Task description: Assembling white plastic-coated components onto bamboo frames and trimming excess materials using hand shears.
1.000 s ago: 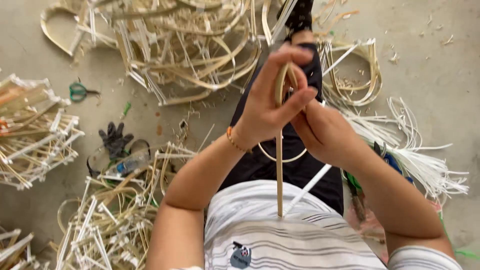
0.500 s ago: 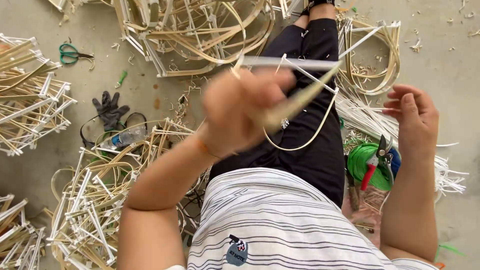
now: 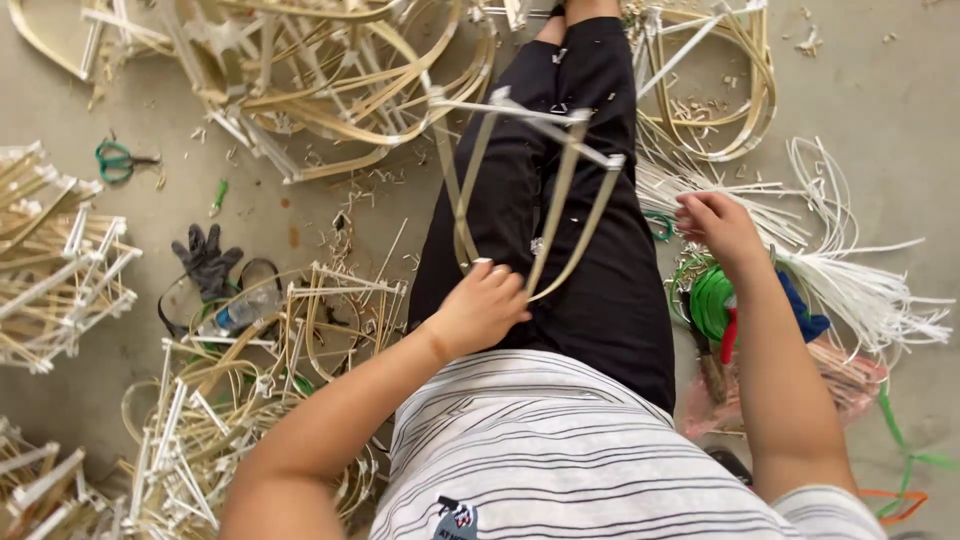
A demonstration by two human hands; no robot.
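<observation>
I sit on a concrete floor with my legs in black trousers (image 3: pixel 560 200) stretched out. My left hand (image 3: pixel 482 306) grips the lower end of a bamboo-strip frame (image 3: pixel 545 160) with white cross pieces, which rests on my lap. My right hand (image 3: pixel 718 228) reaches out to the right, its fingers over a bundle of white strips (image 3: pixel 850 280) on the floor, beside a green spool (image 3: pixel 712 300). Whether those fingers pinch a strip I cannot tell.
Finished bamboo frames lie heaped at the top left (image 3: pixel 300 70), far left (image 3: pixel 50 260) and lower left (image 3: pixel 220 400). Green-handled scissors (image 3: pixel 115 160), a dark glove (image 3: pixel 205 258) and a plastic bottle (image 3: pixel 240 312) lie on the floor at left. Curved frames (image 3: pixel 720 90) sit upper right.
The frame has come down from in front of my face onto my lap, still in my left hand. My right hand let go and moved right and down to the white strips.
</observation>
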